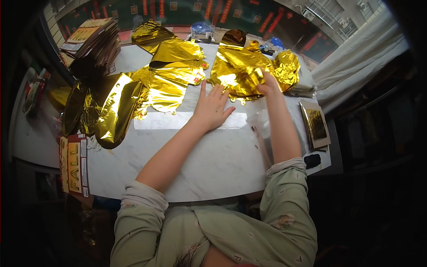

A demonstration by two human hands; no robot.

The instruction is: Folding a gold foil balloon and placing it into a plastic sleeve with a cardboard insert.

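Across the white desk [195, 164], gold foil [235, 60] lay at twelve o'clock, seemingly unfinished; whether the foil heap [167, 91] toward ten was done stayed unclear. The left hand [212, 110] had a wide-spread grip; I couldn't tell the right hand's [269, 85].

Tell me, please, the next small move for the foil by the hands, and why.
Perhaps smooth the crinkled gold foil with the left hand: it lies spread at the foil's near edge, while the right hand is at its right side.
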